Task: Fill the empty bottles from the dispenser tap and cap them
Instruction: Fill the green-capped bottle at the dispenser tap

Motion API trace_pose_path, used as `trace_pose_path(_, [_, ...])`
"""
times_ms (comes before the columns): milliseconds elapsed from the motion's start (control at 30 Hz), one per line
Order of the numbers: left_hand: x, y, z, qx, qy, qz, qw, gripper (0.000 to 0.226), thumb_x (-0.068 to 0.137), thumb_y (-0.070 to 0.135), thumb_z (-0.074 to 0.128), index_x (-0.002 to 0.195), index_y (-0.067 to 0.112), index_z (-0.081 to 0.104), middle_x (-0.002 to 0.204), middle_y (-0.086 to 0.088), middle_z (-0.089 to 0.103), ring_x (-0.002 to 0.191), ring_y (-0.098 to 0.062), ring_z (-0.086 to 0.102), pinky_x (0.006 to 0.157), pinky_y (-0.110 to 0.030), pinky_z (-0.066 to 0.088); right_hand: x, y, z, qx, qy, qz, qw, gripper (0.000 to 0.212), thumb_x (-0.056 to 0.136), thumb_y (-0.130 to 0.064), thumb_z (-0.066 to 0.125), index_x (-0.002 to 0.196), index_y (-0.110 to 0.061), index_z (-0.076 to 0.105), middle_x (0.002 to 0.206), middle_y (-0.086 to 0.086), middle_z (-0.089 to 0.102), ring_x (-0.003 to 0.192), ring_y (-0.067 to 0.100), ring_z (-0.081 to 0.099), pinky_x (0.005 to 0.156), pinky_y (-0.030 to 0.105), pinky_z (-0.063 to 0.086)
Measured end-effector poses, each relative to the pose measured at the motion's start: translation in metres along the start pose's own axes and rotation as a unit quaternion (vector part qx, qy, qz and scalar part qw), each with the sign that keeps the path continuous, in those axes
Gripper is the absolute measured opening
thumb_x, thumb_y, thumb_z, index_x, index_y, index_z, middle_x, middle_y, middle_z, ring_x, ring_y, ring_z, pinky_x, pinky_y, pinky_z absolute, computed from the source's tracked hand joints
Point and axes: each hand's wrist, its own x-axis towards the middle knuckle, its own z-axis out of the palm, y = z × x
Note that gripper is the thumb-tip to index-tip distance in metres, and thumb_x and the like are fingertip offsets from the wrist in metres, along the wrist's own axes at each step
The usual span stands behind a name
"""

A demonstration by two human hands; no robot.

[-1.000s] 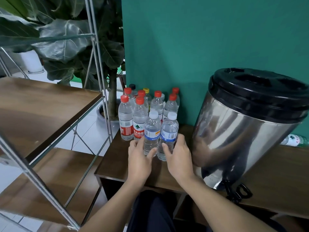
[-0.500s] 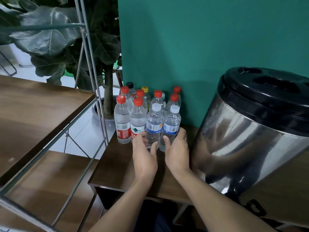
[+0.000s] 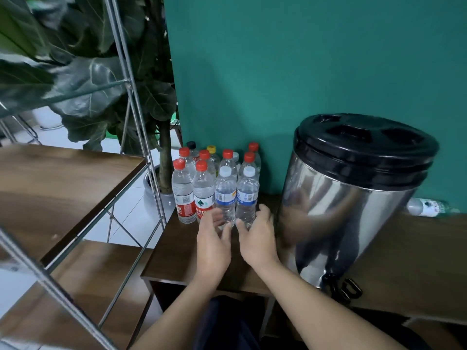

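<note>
Several capped water bottles stand clustered on the dark wooden table (image 3: 177,261) by the green wall. The front row holds two red-capped, red-label bottles (image 3: 183,198) and two white-capped, blue-label bottles. My left hand (image 3: 213,245) curls round the base of the left blue-label bottle (image 3: 225,195); it is blurred. Thumb and fingers of my right hand (image 3: 259,238) cup the base of the right blue-label bottle (image 3: 247,195). The steel dispenser (image 3: 353,218) with a black lid stands to the right, its black tap (image 3: 340,286) at the table's front edge.
A metal-framed rack with wooden shelves (image 3: 63,188) stands close on the left. A large-leafed potted plant (image 3: 101,92) rises behind it. Another bottle (image 3: 427,207) lies on its side behind the dispenser, against the wall.
Both hands have slid the two blue-label bottles back against the cluster, level with the red-label ones. The view has shifted a little.
</note>
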Motion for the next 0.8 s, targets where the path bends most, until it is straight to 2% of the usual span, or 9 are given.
trace_pose_path(167, [-0.034,0.054,-0.024,-0.041,-0.019,0.022,0.999,0.018,0.108,0.014,0.07,0.119,0.029,0.073,0.112,0.016,0.077,0.108,0.0,0.072,0.096,-0.019,0.056,-0.045,-0.022,-0.049,0.022,-0.01,-0.06,0.998,0.034,0.104,-0.019,0.074,0.135,-0.018,0.059,0.122,-0.003,0.063,0.116,0.017,0.062,0.106,0.038,0.051])
trace_pose_path(267, [-0.059,0.091,-0.028,-0.019,-0.034,0.065,0.997,0.017,0.109,0.015,0.067,0.107,0.03,0.076,0.103,0.016,0.077,0.101,-0.006,0.073,0.087,-0.02,0.054,-0.072,-0.037,-0.096,0.013,-0.006,-0.103,0.995,0.01,0.106,-0.019,0.07,0.111,-0.026,0.066,0.102,-0.01,0.067,0.095,0.012,0.066,0.09,0.04,0.058])
trace_pose_path(367, [-0.089,0.135,-0.017,-0.013,-0.056,0.106,0.993,0.021,0.11,0.013,0.066,0.101,0.028,0.077,0.096,0.015,0.077,0.095,-0.009,0.072,0.08,-0.019,0.051,-0.092,-0.047,-0.153,-0.006,0.0,-0.139,0.99,0.016,0.111,-0.021,0.062,0.097,-0.027,0.067,0.091,-0.009,0.07,0.085,0.013,0.065,0.076,0.04,0.057])
trace_pose_path(500, [-0.132,0.193,0.025,-0.052,-0.092,0.148,0.983,0.025,0.112,0.011,0.062,0.1,0.028,0.076,0.093,0.013,0.077,0.093,-0.011,0.073,0.079,-0.026,0.054,-0.104,-0.034,-0.238,-0.012,0.043,-0.158,0.986,0.022,0.111,-0.02,0.056,0.095,-0.028,0.069,0.086,-0.009,0.071,0.081,0.013,0.067,0.071,0.038,0.056])
trace_pose_path(600, [-0.157,0.228,0.074,-0.09,-0.141,0.161,0.973,0.025,0.113,0.013,0.061,0.108,0.031,0.076,0.099,0.013,0.079,0.095,-0.011,0.075,0.083,-0.034,0.06,-0.102,-0.002,-0.304,0.014,0.081,-0.149,0.985,0.025,0.11,-0.014,0.055,0.095,-0.028,0.07,0.085,-0.01,0.072,0.081,0.008,0.067,0.069,0.029,0.053])
trace_pose_path(700, [-0.169,0.248,0.139,-0.085,-0.183,0.155,0.967,0.022,0.111,0.012,0.064,0.113,0.031,0.075,0.103,0.017,0.077,0.1,-0.003,0.073,0.091,-0.031,0.061,-0.086,0.047,-0.361,-0.006,0.122,-0.128,0.984,0.013,0.11,-0.021,0.064,0.104,-0.029,0.072,0.093,-0.015,0.073,0.089,0.002,0.068,0.078,0.023,0.054])
trace_pose_path(800, [-0.177,0.253,0.21,-0.059,-0.234,0.125,0.962,0.018,0.111,0.015,0.065,0.12,0.029,0.074,0.11,0.017,0.075,0.107,0.001,0.069,0.1,-0.03,0.06,-0.06,0.107,-0.404,-0.038,0.128,-0.085,0.987,0.007,0.11,-0.025,0.067,0.11,-0.026,0.074,0.098,-0.017,0.073,0.094,0.001,0.067,0.085,0.028,0.058])
